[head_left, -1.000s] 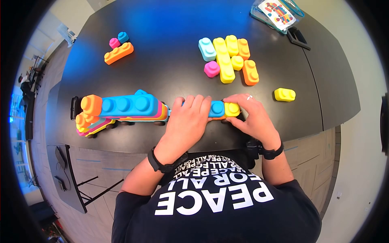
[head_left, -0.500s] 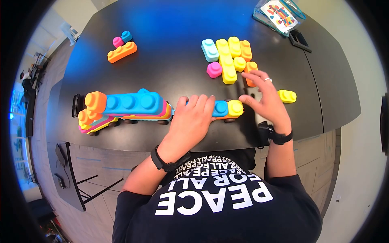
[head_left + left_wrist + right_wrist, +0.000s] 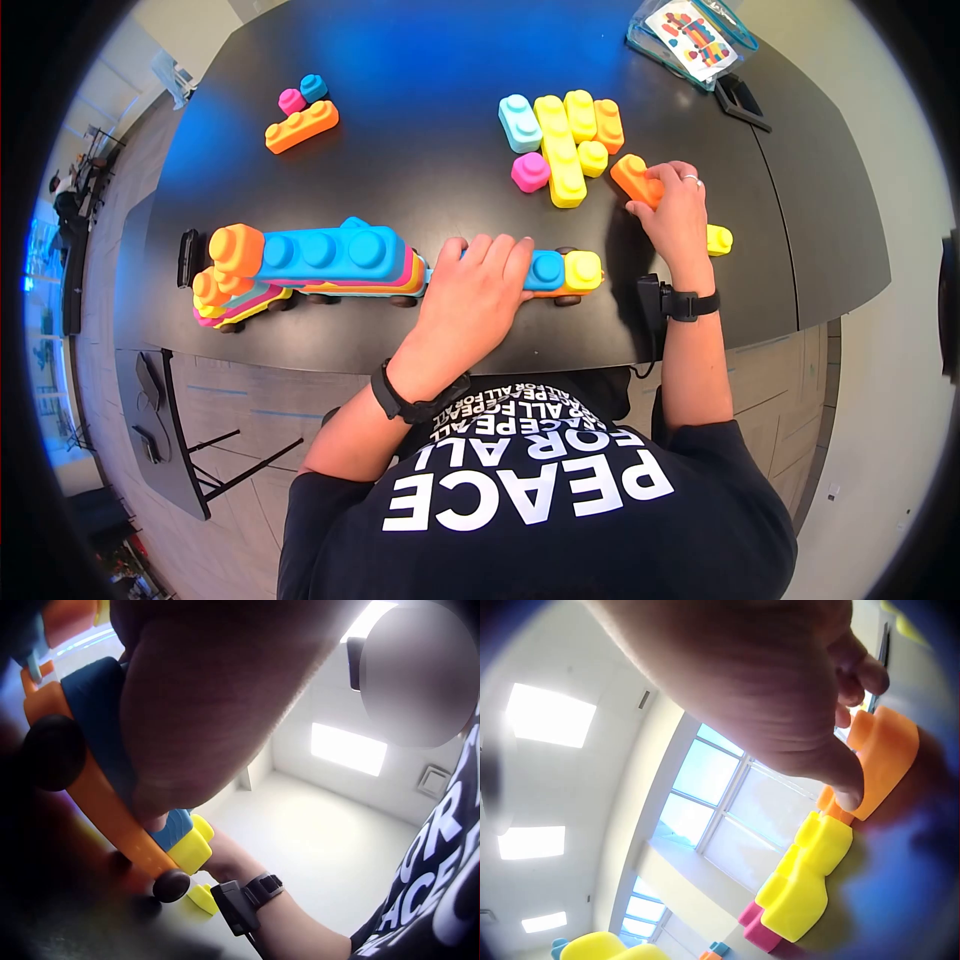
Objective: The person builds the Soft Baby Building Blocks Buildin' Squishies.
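Note:
A toy train of soft building blocks stands along the table's near side. My left hand [image 3: 472,295] grips its right-hand wagon, covering the middle of the blue block [image 3: 546,269]; a yellow block [image 3: 582,270] sits at the wagon's right end. In the left wrist view, the wagon's orange wheeled base [image 3: 124,802] runs beneath the blue block, with the thumb against its side. My right hand [image 3: 680,218] pinches an orange two-stud block [image 3: 632,178] between thumb and fingers, right of the loose blocks. The right wrist view has the thumb against that orange block [image 3: 892,757].
Loose yellow [image 3: 560,160], light blue [image 3: 519,122], magenta [image 3: 530,173] and orange [image 3: 608,125] blocks lie beyond the wagon. A yellow block [image 3: 719,240] is partly behind the right wrist. At far left lies a long orange block [image 3: 302,127]. A clear bag [image 3: 668,55] stands far right.
My right hand has left the wagon's yellow end, moved right and away from the body, and taken hold of the orange block, which is now turned. My left hand stays on the wagon.

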A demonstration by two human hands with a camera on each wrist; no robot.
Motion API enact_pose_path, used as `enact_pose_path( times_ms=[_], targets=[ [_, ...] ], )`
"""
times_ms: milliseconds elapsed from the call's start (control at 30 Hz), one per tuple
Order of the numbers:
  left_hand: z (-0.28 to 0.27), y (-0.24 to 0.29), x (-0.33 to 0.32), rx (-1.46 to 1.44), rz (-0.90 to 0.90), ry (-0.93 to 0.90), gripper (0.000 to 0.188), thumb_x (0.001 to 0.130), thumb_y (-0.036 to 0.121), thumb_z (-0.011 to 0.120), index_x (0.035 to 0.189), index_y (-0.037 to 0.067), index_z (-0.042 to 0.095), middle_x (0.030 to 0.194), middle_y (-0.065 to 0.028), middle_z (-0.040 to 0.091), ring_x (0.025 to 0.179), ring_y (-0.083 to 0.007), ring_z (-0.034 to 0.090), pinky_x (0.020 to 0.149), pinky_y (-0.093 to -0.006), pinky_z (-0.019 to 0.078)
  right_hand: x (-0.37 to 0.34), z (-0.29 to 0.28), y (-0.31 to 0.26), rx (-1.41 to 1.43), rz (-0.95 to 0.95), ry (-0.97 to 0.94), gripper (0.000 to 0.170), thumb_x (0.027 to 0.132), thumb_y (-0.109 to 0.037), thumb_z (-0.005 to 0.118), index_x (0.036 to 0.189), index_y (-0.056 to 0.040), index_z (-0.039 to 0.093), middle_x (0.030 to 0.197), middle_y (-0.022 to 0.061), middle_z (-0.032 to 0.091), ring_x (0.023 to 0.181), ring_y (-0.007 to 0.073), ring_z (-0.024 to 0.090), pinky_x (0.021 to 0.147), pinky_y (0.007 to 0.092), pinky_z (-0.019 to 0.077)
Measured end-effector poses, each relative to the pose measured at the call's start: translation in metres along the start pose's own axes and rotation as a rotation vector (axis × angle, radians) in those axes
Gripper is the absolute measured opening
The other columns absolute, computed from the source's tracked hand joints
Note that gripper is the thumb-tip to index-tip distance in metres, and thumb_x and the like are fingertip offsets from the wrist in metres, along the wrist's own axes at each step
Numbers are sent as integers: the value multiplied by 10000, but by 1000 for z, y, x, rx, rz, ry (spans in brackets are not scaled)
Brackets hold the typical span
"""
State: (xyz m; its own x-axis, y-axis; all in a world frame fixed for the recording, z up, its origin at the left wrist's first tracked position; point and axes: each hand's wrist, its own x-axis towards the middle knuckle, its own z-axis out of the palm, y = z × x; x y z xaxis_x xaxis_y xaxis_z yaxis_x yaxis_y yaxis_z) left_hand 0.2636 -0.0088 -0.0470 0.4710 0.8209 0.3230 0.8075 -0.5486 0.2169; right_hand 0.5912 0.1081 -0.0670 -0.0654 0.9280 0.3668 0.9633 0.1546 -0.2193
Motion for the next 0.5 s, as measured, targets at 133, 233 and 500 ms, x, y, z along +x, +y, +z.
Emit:
enact_pose_path(
  times_ms=[133, 233, 500],
  targets=[
    [2, -3, 1, -63, -13, 11, 616, 906, 262, 967, 1446, 59, 751, 1245, -78, 786, 1135, -307, 744, 1016, -468, 541, 3, -4, 3, 129, 26, -93, 491, 899, -87, 1009, 1327, -40, 773, 1381, 169, 763, 1185, 386, 763, 1056, 479, 651],
    [0, -5, 2, -124, -20, 32, 609, 903, 245, 974, 1444, 68, 758, 1235, -90, 809, 1136, -334, 767, 1013, -491, 570, -6, -32, -17, 623, -20, -92, 445, 943, -45, 941, 1355, -38, 772, 1344, 148, 777, 1206, 309, 790, 1052, 430, 663],
    [-6, -9, 5, -224, -36, 31, 566, 895, 227, 989, 1387, 75, 754, 1200, -134, 828, 1124, -385, 787, 995, -513, 600, -40, -69, -71, 838, -487, -249, 457, 963, -35, 866, 1415, -45, 802, 1377, 161, 806, 1245, 355, 795, 1086, 445, 625]
  ],
)
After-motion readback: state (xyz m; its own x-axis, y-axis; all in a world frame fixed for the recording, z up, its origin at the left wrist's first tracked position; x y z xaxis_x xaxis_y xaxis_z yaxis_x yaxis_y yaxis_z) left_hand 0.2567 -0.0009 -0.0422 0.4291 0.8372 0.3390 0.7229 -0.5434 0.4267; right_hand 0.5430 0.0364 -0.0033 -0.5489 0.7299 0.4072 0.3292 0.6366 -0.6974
